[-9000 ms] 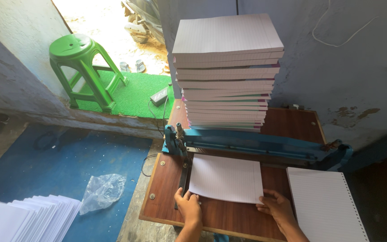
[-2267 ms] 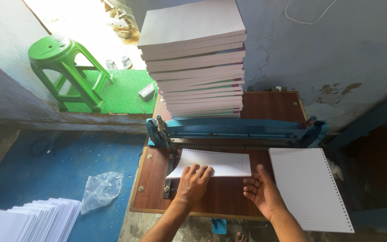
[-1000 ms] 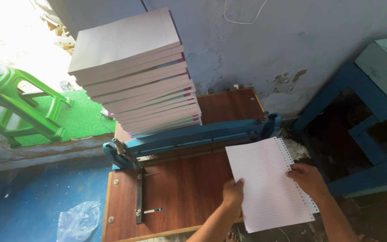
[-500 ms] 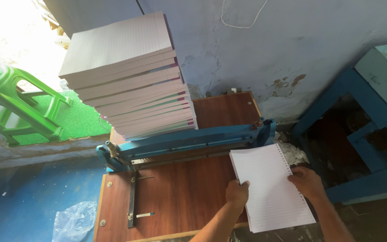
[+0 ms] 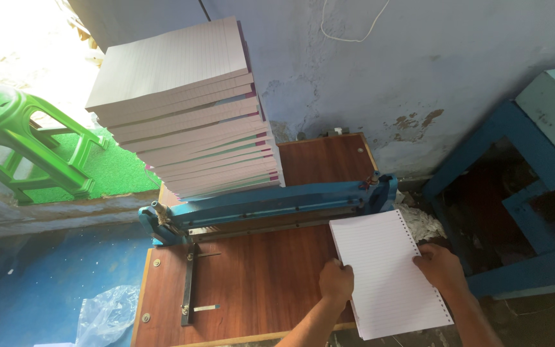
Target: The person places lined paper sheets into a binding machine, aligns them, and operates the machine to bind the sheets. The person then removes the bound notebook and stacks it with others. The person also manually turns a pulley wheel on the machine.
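Note:
A white stack of lined, hole-punched sheets (image 5: 385, 270) lies at the right end of the brown wooden board (image 5: 252, 283). My left hand (image 5: 336, 281) holds its left edge, fingers curled over the paper. My right hand (image 5: 440, 266) grips its right, punched edge. A blue punching machine bar (image 5: 271, 204) runs across the board just behind the sheets. Behind the bar rises a tall pile of lined paper pads (image 5: 187, 109).
A green plastic stool (image 5: 20, 148) stands at the left on a green mat. A crumpled clear plastic bag (image 5: 107, 315) lies on the blue floor. A blue wooden frame (image 5: 521, 193) sits at the right by the flaking wall. A black metal guide (image 5: 189, 283) is on the board.
The sheets were pulled out from under the blue bar and carried to the right end of the board. Both hands went with them and now hold the stack's two sides.

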